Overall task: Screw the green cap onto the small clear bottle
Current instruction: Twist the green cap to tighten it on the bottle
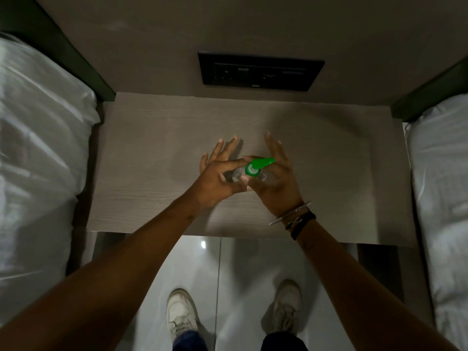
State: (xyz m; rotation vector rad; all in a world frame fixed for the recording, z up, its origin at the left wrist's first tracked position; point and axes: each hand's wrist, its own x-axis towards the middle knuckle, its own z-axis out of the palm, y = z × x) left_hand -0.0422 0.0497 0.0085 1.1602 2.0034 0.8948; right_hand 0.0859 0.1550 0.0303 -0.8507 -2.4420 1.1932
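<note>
Left fingers (234, 162) pinch green cap (255, 166), flip lid open; right hand (274, 183) cradles clear plastic bottle (239, 174) over woodgrain table (141, 173). No legible writing.

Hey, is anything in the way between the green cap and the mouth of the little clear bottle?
Nothing visible. The green cap already sits at the neck of the small clear bottle, its flip lid open. The left hand pinches the cap with thumb and forefinger; the right hand cradles the bottle above the table.
</note>
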